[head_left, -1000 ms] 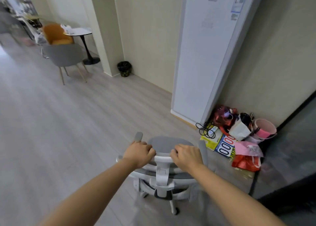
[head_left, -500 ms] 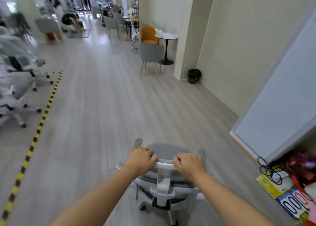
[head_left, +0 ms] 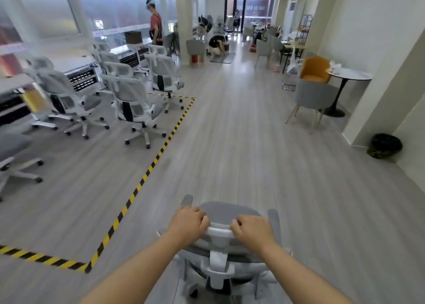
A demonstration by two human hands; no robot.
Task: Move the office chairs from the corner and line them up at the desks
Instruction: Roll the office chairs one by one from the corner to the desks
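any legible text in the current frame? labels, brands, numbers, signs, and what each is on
No text can be read in this frame.
Glass partition: a pale band with marks, too blurred to read.
Desks: dark patterned fronts, not lettering as far as can be told.
Floor tape: yellow and black stripes only, no words.
Office chair gripped by the left hand and right hand: no label visible.

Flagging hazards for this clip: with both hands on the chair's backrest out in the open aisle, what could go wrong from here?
1. The left hand and right hand grip only the top of the office chair; a hard push might tip or swivel it.
2. Turning left toward the desks, its casters could snag on the striped floor tape.
3. The parked chairs stand close together, so it may bump one.
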